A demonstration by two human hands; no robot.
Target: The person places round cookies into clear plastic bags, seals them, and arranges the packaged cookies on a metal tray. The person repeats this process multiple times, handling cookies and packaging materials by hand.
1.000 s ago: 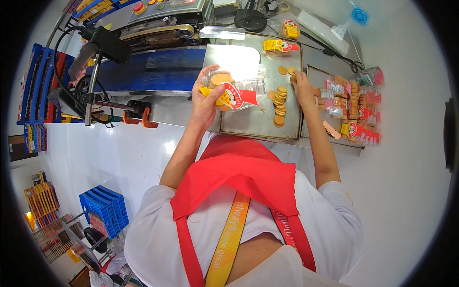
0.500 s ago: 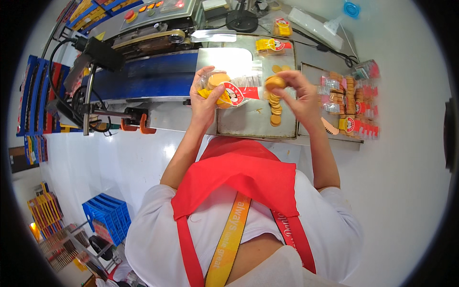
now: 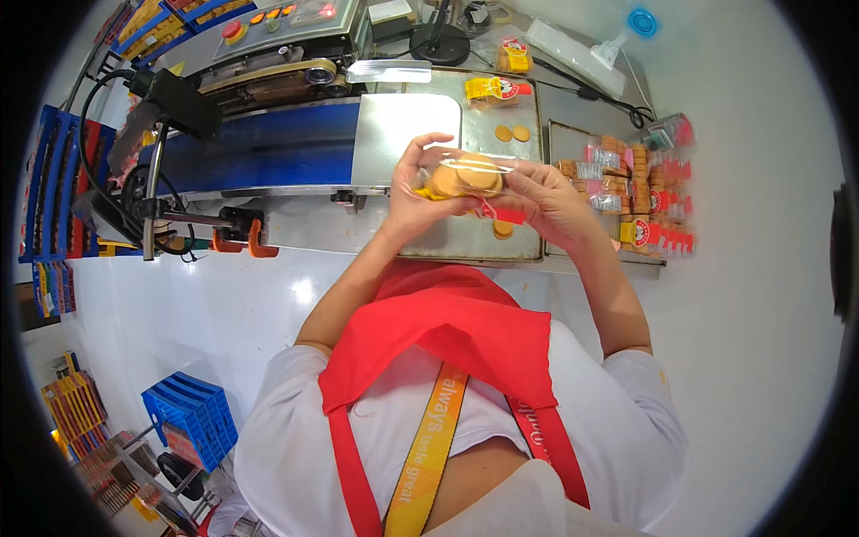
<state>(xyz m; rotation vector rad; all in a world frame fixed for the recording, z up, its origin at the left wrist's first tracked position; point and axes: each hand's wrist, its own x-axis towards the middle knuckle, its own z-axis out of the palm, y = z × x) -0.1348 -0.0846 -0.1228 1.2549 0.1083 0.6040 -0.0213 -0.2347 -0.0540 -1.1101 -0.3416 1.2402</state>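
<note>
Both hands hold one clear plastic bag [image 3: 465, 179] of round golden biscuits above a steel tray [image 3: 528, 246]. My left hand [image 3: 413, 188] grips the bag's left end, fingers curled over its top. My right hand [image 3: 546, 201] holds the right end, where the bag has a red printed strip. Loose biscuits [image 3: 503, 229] lie on the tray just below the bag, and two more loose biscuits [image 3: 512, 133] lie farther back. A filled bag [image 3: 492, 89] with a yellow and red label lies at the tray's far side.
A blue conveyor belt [image 3: 259, 148] of a sealing machine [image 3: 286, 36] runs left of the tray. A second tray [image 3: 559, 134] at right holds stacked biscuits and packed bags [image 3: 640, 192]. A blue crate [image 3: 190, 419] stands on the white floor at lower left.
My right hand picked biscuits off the tray and brought them to the bag. Now both hands hold the bag closer to me, filled with biscuits.
</note>
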